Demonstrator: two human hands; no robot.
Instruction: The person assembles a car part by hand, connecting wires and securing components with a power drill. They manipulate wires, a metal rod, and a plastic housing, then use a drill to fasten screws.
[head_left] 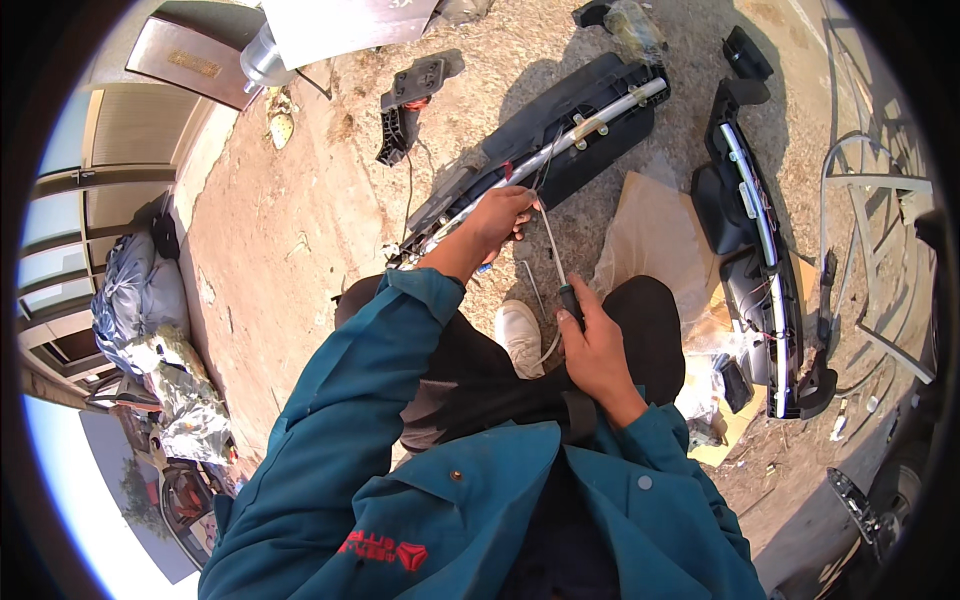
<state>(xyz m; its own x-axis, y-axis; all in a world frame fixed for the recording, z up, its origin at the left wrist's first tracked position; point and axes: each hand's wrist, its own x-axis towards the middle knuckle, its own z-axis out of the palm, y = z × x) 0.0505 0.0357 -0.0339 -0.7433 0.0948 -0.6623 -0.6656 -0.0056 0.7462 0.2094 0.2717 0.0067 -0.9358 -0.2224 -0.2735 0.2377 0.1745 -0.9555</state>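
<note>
Long steel-shafted, dark-handled screwdriver [557, 252] slants forward from the right hand [598, 345], closed around its handle, to the left hand [498, 220], fingers curled in, contents unclear, near a black plastic bumper-like part [585, 165] with silver bar

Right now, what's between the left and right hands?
Head view: a screwdriver's metal shaft, slanting from the right hand up toward the left hand.

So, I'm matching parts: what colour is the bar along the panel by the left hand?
The bar is silvery, best seen in the head view.
</note>
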